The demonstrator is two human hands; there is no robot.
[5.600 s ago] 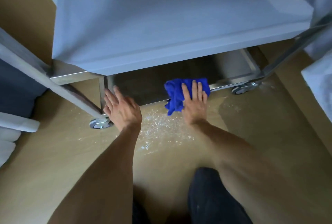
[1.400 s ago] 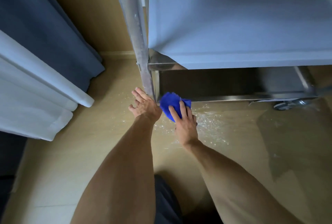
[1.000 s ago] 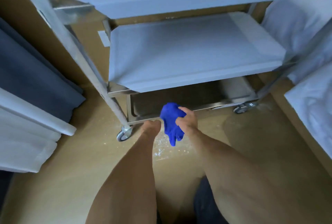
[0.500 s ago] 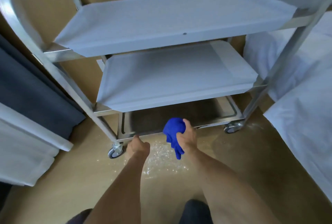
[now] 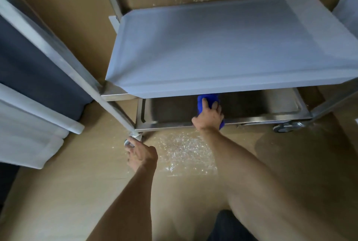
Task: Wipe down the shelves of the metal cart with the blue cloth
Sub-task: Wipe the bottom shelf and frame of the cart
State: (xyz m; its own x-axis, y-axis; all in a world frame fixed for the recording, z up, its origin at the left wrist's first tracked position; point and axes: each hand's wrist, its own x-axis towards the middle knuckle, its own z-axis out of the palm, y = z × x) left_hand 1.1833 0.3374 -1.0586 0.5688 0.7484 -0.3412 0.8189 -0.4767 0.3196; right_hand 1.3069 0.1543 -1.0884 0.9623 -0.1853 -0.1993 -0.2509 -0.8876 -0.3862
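Half a second ago the right hand (image 5: 209,117) held the blue cloth (image 5: 208,99) bunched in the air before the cart; now it presses the cloth flat onto the bottom shelf (image 5: 170,108), fingers spread over it, under the middle shelf (image 5: 232,47). So wiping of the lowest shelf looks to be resuming. Meanwhile the left hand (image 5: 142,153) hangs loosely open and empty near the front caster (image 5: 133,140). No brand, label or writing can be read anywhere.

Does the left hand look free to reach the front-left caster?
Probably yes: the left hand is open on the floor beside the front-left caster, fingers nearly touching it, with nothing between.
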